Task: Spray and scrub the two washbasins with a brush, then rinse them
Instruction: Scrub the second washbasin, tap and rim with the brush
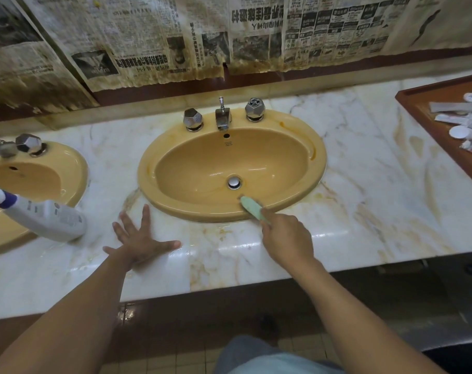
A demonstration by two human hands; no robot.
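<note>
Two mustard-yellow washbasins are set in a marble counter (364, 184): the right basin (297, 163) in the middle of view, the left basin (48, 174) cut off at the left edge. My right hand (286, 238) grips a pale green brush (252, 207), its head against the near inner wall of the right basin, just below the chrome drain (234, 182). My left hand (139, 238) rests flat on the counter with fingers spread, between the two basins. A white spray bottle (48, 217) with a purple collar stands tilted at the left basin's rim.
A chrome spout (222, 117) and two faceted knobs (193, 119) sit behind the right basin. Stained newspaper (148, 36) covers the wall. A brown tray (429, 109) with white packets lies at the right. The counter's front edge runs below my hands.
</note>
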